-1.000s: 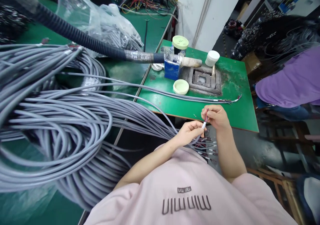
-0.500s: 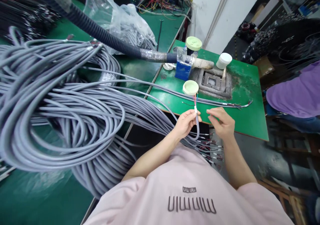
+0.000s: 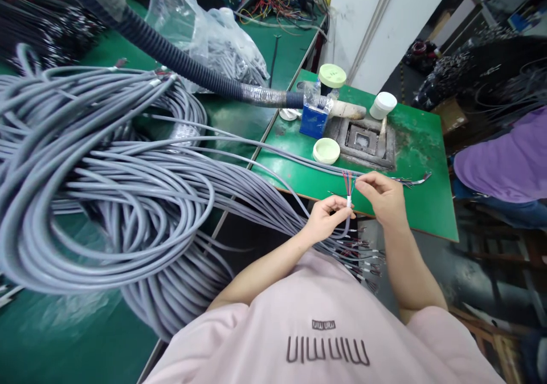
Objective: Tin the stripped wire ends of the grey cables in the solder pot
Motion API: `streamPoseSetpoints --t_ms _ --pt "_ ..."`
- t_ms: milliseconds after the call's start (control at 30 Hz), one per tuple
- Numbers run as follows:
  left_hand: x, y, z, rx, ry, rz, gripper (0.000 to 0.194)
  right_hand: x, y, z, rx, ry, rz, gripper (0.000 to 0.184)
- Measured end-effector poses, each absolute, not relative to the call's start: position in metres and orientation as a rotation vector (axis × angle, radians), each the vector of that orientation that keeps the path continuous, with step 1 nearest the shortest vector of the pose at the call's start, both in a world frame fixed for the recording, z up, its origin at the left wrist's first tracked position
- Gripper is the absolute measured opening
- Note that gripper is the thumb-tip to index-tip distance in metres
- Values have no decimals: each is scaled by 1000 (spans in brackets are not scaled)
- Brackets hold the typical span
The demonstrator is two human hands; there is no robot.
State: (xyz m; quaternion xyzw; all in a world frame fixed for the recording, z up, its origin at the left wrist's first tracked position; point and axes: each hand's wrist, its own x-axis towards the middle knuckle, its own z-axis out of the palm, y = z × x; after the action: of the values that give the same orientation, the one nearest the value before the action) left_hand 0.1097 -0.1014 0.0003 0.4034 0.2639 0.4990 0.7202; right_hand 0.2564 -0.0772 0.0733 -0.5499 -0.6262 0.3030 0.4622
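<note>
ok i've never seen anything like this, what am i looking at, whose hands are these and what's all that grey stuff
The picture comes from a camera worn on a person's head, looking down, so you see their own pink shirt and both arms. There is no machine: just two bare hands. The left hand pinches the end of one grey cable, where the outer sheath is stripped and thin coloured wires stick up. The right hand has its fingertips on those wires. The grey stuff is a big coil of the same cable lying on a green bench, its many ends hanging near the hands. On the small green table ahead sit a blue box, pale round lids and a metal tray. The purple sleeve at right belongs to another person.
</note>
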Motion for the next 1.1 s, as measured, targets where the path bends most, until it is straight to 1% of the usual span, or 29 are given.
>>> streamPoseSetpoints --t_ms 200,400,467,567,700,800,867,1000,1100 --pt "111 -104 -5 964 557 1113 30 254 -70 70 -1324 -1350 950 13" --pt "111 -101 -1 842 576 1154 31 253 -70 60 -1300 -1269 924 20" --pt "112 -100 0 810 593 1162 32 251 -73 57 -1302 -1285 852 20" --pt "114 -101 -1 798 614 1142 34 246 -75 59 -1279 -1414 628 18" --pt "116 -103 -1 815 600 1105 35 240 -72 69 -1245 -1663 404 13" --pt "113 -102 2 788 622 1117 35 246 -71 74 -1255 -1703 255 7" --pt "109 -98 5 760 642 1133 34 255 -75 73 -1202 -1762 156 17" --pt "105 -88 6 683 642 1190 30 268 -88 59 -997 -2158 84 43" --pt "104 -83 6 619 621 1197 28 269 -94 47 -910 -2349 15 54"
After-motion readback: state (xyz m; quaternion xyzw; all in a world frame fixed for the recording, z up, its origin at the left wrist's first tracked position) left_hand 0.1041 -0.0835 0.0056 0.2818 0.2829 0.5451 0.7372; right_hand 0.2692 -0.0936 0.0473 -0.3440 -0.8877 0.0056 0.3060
